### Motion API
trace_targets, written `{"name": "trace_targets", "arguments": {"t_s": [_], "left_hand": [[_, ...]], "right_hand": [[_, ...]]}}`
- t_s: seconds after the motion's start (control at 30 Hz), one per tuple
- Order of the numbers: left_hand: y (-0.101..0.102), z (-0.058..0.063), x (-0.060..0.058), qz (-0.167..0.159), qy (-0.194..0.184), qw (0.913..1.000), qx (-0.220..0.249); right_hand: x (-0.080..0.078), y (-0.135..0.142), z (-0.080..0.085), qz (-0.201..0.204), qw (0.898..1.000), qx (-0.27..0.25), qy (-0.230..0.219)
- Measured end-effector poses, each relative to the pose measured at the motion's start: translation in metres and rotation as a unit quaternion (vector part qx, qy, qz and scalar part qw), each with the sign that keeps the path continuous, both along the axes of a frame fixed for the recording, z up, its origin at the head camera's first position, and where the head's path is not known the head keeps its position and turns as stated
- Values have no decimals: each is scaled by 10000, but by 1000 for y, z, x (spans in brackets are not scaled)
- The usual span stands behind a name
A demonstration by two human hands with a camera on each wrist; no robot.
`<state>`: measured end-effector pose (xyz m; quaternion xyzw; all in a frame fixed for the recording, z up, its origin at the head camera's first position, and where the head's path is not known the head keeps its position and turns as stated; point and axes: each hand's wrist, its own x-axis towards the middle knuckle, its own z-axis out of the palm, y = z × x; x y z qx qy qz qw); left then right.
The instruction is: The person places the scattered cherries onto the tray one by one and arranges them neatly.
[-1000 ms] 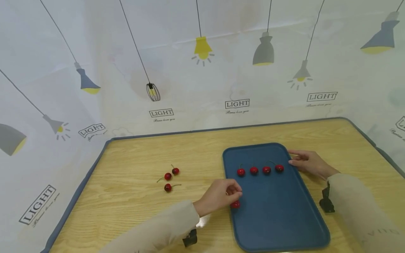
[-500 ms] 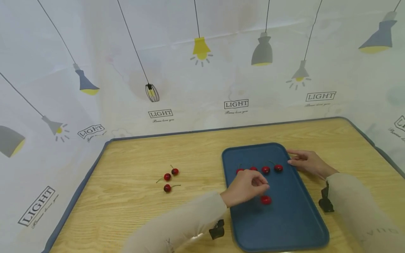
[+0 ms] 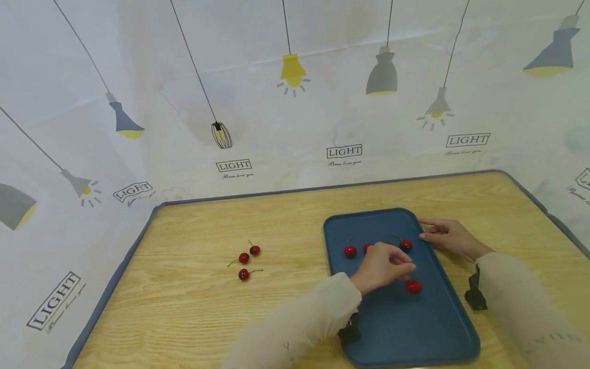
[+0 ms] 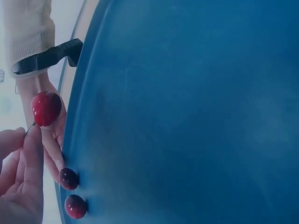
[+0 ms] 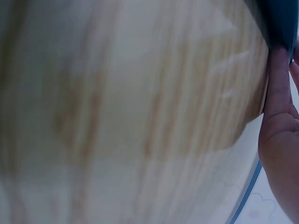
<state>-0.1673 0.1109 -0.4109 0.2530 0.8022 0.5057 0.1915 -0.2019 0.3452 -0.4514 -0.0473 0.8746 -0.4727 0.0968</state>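
Note:
My left hand (image 3: 383,266) is over the blue tray (image 3: 415,330), pinching a red cherry (image 3: 413,286) by its stem. In the left wrist view the thumb and a finger meet on that stem, and the cherry (image 4: 46,108) is clear of the tray surface. Several cherries form a row across the tray's far part; the leftmost cherry (image 3: 350,251) and rightmost cherry (image 3: 405,245) show well, while the left hand partly covers those between. At the tray's right rim, my right hand (image 3: 454,240) touches the edge with extended fingers; the right wrist view shows this hand (image 5: 280,123) against the rim.
Left of the tray, three loose cherries, one of them a stemmed cherry (image 3: 244,274), lie on the wooden table (image 3: 193,307). A pale wall covering (image 3: 286,118) printed with lamps rises behind the table's dark-edged border.
The left hand has carried the cherry rightward from the tray's left rim, across to the right part of the tray. My right hand stays at the right rim.

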Motion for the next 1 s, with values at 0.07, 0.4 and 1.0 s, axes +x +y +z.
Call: {"name": "trace_targets", "arguments": {"t_s": [0.07,0.4,1.0], "left_hand": [[6,-3,0,95,-50,9999,32],[22,-23,-4,395,31,9992,-110],[40,-35,-2,1195,-592,9910,-85]], "right_hand": [[0,1,0,-7,10000,-23,4],[0,-1,1,59,9999,-112,49],[0,2,-1,60,9999,-160,7]]}}
